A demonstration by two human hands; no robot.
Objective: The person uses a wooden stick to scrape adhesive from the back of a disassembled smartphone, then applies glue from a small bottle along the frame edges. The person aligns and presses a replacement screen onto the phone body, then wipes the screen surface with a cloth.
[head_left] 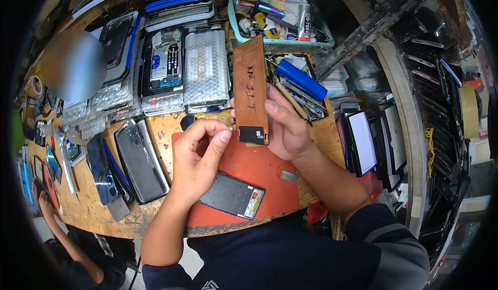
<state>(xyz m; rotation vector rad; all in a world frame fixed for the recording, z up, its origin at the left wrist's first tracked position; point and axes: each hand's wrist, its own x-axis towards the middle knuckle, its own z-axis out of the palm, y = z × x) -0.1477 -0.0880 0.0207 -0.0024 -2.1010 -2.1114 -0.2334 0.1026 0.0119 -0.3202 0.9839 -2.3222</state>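
Upright over the bench, my right hand holds a phone display panel by its right edge. The panel's copper-brown back faces me, with handwriting on it and a black strip along its lower end. Beside its lower left corner, my left hand is closed in a thumb-and-finger pinch. Whatever sits in that pinch is too small to make out. Below, partly behind my left wrist, a black phone frame lies on the orange-red mat. A small grey metal piece rests near the mat's right side.
Phones in bubble wrap are stacked at the back left, near an opened phone. A grey phone lies left of the mat. Behind stands a mint basket of glue and tapes; a blue roll tops the tools. Another person's hand shows far left.
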